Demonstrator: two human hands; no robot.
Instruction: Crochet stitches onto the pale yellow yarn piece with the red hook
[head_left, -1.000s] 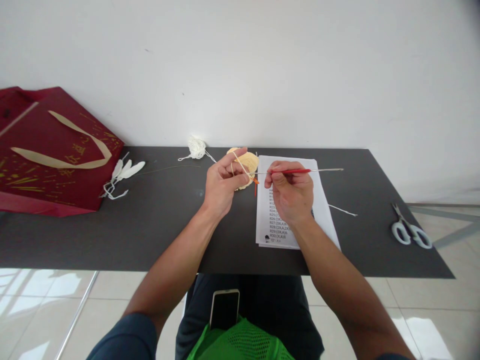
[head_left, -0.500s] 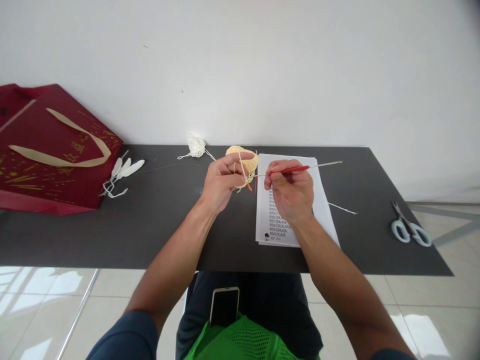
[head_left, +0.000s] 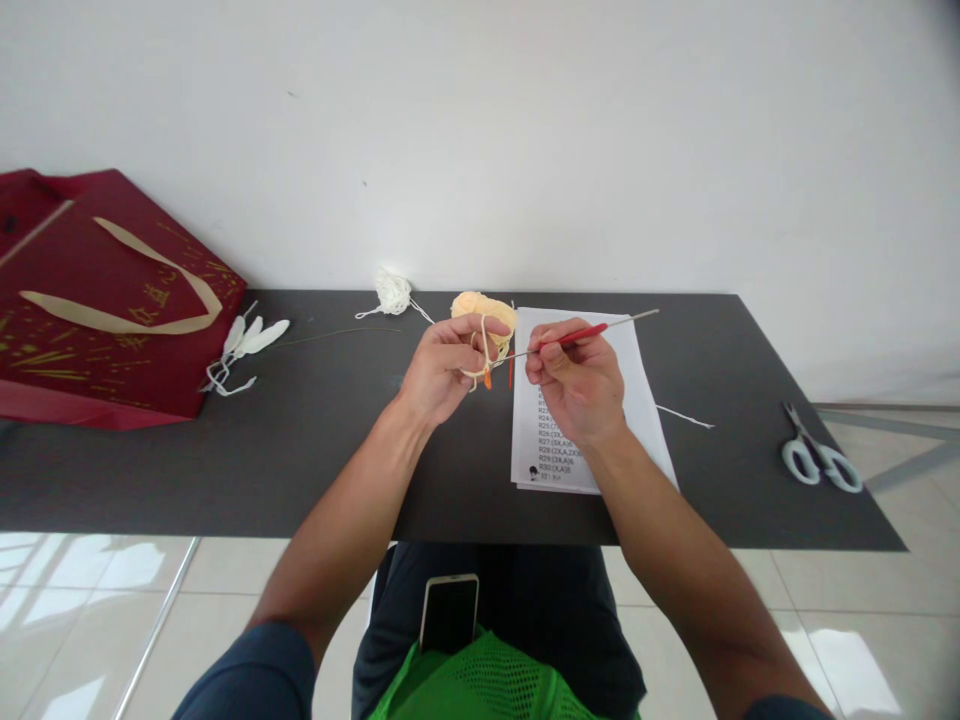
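Observation:
My left hand point(head_left: 444, 368) is closed round a pale yellow crocheted piece point(head_left: 491, 313), with a strand of its yarn looped over the fingers and a small orange marker hanging below it. My right hand point(head_left: 576, 385) pinches a crochet hook point(head_left: 592, 331) by its red grip. The hook's metal tip points left into the yellow piece, and its tail slants up to the right. Both hands hover above a black table point(head_left: 315, 440), with the right hand over a printed pattern sheet point(head_left: 570, 440).
A dark red gift bag point(head_left: 97, 300) lies at the table's left, with white feather-like pieces point(head_left: 247, 345) beside it. A small white yarn ball point(head_left: 393, 292) sits at the back. Scissors point(head_left: 817, 460) lie at the far right. A phone point(head_left: 448, 612) rests on my lap.
The hook's tail has tilted upward on the right and its tip has pushed further into the yellow piece. My left fingers have curled tighter round the piece.

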